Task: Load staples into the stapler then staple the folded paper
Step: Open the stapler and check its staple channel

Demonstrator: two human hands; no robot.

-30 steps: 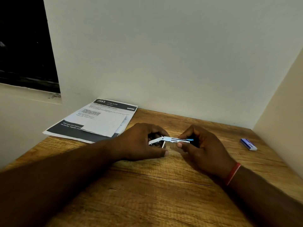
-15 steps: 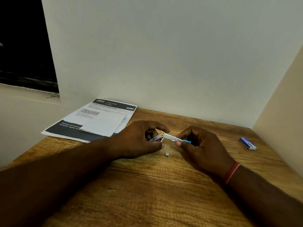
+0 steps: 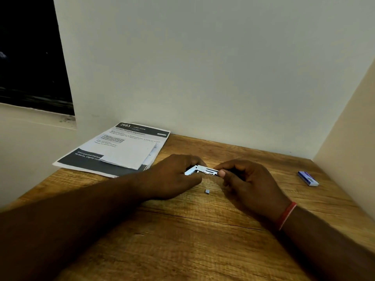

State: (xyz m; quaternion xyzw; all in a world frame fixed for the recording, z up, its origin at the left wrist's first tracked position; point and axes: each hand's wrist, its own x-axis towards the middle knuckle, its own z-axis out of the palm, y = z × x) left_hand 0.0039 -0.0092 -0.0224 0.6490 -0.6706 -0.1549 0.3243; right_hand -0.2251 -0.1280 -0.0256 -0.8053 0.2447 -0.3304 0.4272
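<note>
Pinching stapler [image 3: 203, 170] btwn left hand [image 3: 174, 175] & right hand [image 3: 249, 183].

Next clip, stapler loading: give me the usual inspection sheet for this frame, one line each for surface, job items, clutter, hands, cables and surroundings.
Surface: wooden table, grain visible, set into a wall corner.
Job's things: stapler held above the table between both hands, metal channel showing; small staple piece loose on the wood below it; staple box at far right; folded paper lying on a printed sheet at back left.
Clutter: nothing seen.
Hands: left hand grips the stapler's left end; right hand pinches its right end, red band on the wrist.
Cables: nothing seen.
Surroundings: pale wall behind and right; dark window upper left.
</note>
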